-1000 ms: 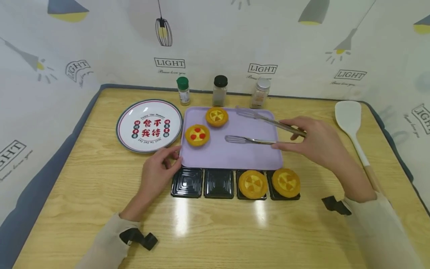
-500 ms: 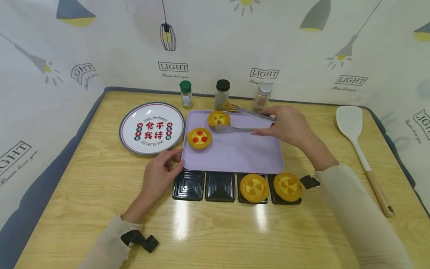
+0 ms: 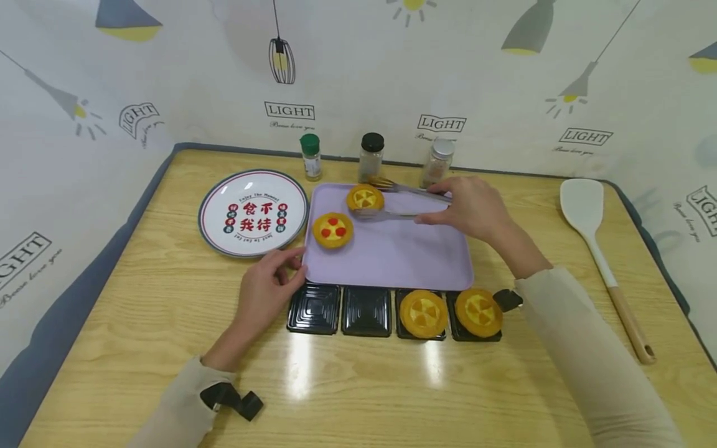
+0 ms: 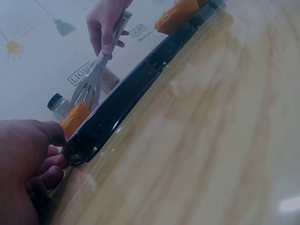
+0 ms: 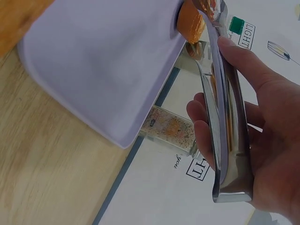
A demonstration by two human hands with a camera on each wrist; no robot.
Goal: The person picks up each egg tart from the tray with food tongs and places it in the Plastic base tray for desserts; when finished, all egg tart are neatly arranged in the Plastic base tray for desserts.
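Observation:
My right hand (image 3: pixel 473 208) holds metal tongs (image 5: pixel 234 176), thumb on one arm and fingers on the other. The tongs' spread ends lie either side of a round tart (image 3: pixel 365 196) with yellow wedge shapes on top, at the back of a lilac tray (image 3: pixel 406 255). A second tart (image 3: pixel 333 231), dotted red, sits nearer the tray's left edge. At the tray's front left corner, my left hand (image 3: pixel 269 280) pinches the rim with thumb and fingers. In the left wrist view, the tongs (image 4: pixel 93 77) reach down toward an orange tart side (image 4: pixel 76 119).
Black square holders (image 3: pixel 366 311) line the tray's front; the two on the right carry tarts (image 3: pixel 424 313). A printed plate (image 3: pixel 252 242) stands left. Behind are a green-capped jar (image 3: pixel 310 158), a black-capped jar (image 3: pixel 371 158) and a silver-capped jar (image 3: pixel 438 162). A white spatula (image 3: pixel 582 202) lies right.
My right hand has moved left and back with the tongs, bringing their ends to either side of the rear tart. My left hand has stayed at the tray's corner.

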